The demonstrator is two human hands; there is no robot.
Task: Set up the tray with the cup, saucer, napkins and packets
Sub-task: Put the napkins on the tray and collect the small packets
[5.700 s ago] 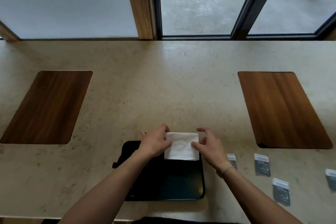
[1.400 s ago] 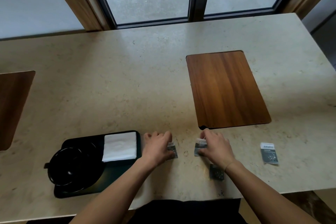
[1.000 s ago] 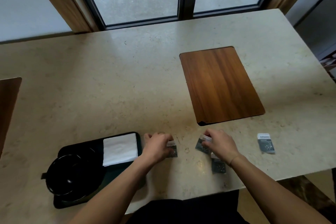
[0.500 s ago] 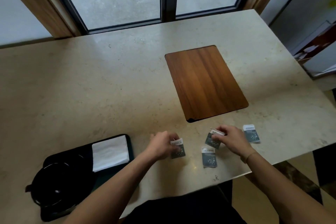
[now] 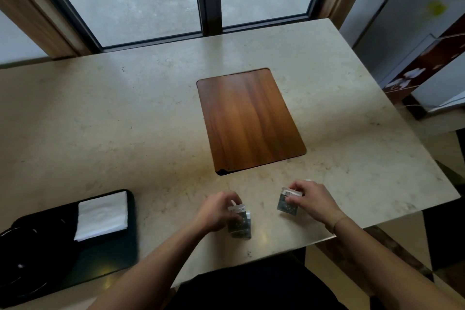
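A: Nearest items?

B: Left hand (image 5: 217,211), fingers closed on dark packets (image 5: 239,223), apparently two stacked, at the counter's (image 5: 151,118) near edge. Right hand (image 5: 310,200) pinching another packet (image 5: 288,204), partly lifted.

A: Step?

B: Gathering packets, by my reading. Next: carry them left to the tray (image 5: 110,254) and lay them on its bare part.

A: Tray contents?

B: White napkins (image 5: 102,214) at its far corner; dark cup and saucer (image 5: 22,259), cut off by the frame, blurred, hard to separate.

A: Beyond?

B: Wooden inlay (image 5: 249,121). Whether the right hand covers another packet cannot be told.
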